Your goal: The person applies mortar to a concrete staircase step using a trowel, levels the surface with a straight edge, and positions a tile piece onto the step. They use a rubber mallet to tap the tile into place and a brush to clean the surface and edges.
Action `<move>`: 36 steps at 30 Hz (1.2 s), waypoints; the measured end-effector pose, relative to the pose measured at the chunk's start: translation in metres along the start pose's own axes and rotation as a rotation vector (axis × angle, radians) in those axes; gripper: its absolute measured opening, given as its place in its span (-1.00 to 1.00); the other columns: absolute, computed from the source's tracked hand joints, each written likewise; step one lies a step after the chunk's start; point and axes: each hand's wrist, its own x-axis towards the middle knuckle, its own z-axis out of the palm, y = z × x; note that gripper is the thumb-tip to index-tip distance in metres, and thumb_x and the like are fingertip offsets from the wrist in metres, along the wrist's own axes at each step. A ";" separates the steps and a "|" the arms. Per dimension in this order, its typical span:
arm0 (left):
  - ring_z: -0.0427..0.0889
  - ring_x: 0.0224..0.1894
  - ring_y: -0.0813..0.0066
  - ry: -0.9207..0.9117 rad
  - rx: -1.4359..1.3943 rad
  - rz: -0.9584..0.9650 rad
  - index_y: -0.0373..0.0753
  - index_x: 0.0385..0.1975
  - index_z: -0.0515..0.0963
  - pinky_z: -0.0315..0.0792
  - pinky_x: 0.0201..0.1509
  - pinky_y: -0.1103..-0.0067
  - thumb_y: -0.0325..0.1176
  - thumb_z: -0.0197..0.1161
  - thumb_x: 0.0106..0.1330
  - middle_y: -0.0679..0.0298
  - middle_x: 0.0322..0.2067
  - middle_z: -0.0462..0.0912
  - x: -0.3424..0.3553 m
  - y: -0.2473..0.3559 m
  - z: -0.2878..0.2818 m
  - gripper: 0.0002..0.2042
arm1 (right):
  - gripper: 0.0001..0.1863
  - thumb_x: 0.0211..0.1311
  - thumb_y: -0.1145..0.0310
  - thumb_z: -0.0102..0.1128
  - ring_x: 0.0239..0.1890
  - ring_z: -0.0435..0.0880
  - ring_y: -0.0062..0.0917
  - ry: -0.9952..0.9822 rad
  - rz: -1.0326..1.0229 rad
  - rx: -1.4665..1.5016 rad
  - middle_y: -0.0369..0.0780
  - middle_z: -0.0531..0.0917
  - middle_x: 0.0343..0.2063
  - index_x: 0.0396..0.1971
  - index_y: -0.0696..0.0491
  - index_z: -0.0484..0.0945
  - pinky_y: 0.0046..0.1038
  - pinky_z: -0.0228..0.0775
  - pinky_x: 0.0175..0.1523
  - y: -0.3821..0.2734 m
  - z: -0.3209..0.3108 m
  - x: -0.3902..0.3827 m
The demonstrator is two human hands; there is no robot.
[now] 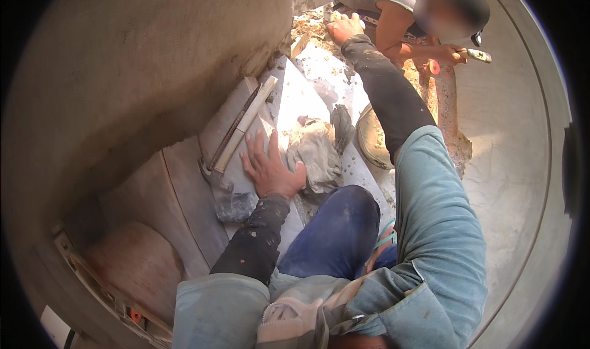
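My left hand (pixel 273 168) rests flat with its fingers spread on the pale steps (pixel 292 97), bearing on the tread. Just left of it lies a claw hammer (pixel 216 175), its head toward me, alongside a pale narrow strip (pixel 249 116). A crumpled grey-beige cloth or bag (pixel 314 155) sits right of that hand. My right arm stretches far forward, and my right hand (pixel 345 29) is closed at the broken rubble (pixel 313 26). What it grips is too small to make out.
A co-worker at the far right holds a hammer (pixel 476 55), near a red round guard (pixel 434 67). Beside my knee is a tan container (pixel 372 137). A clear plastic package (pixel 236 207) lies near my left wrist. Walls (pixel 153 54) rise both sides; a long level-like bar (pixel 77 260) stands lower left.
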 end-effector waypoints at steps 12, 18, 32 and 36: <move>-0.22 0.57 -0.02 -0.018 0.008 0.026 -0.12 0.45 0.16 -0.33 0.58 0.02 -0.06 0.33 -0.01 0.06 0.41 0.04 0.001 0.003 0.005 -0.08 | -0.83 -0.03 0.27 0.30 -0.18 0.72 -0.25 0.063 0.007 0.097 -0.10 0.77 -0.41 -0.50 0.01 0.77 -0.14 0.42 0.00 0.048 -0.071 0.039; -0.20 0.57 -0.03 0.024 0.018 0.038 -0.12 0.44 0.19 -0.30 0.58 0.02 -0.08 0.33 -0.03 0.05 0.40 0.05 -0.001 0.003 0.008 -0.09 | -0.84 -0.05 0.25 0.28 -0.47 0.73 -0.23 0.200 -0.023 0.176 -0.13 0.72 -0.58 -0.61 0.01 0.71 -0.04 0.48 -0.13 0.065 -0.097 0.026; -0.24 0.58 0.06 0.018 -0.021 0.010 -0.11 0.45 0.16 -0.39 0.58 0.05 -0.09 0.32 0.04 0.11 0.43 0.03 -0.002 -0.004 0.005 -0.12 | -0.68 0.14 0.16 0.39 -0.02 0.71 -0.39 -0.064 -0.012 0.347 -0.29 0.78 -0.18 -0.07 -0.26 0.71 -0.18 0.27 0.16 0.059 -0.054 -0.043; -0.24 0.59 0.07 0.012 -0.015 -0.013 -0.10 0.44 0.19 -0.37 0.58 0.05 -0.09 0.32 0.03 0.13 0.43 0.04 -0.004 -0.009 0.001 -0.13 | -0.66 0.16 0.24 0.31 -0.02 0.72 -0.41 0.006 -0.113 0.171 -0.33 0.77 -0.19 -0.02 -0.28 0.69 -0.23 0.35 0.11 0.029 -0.100 -0.010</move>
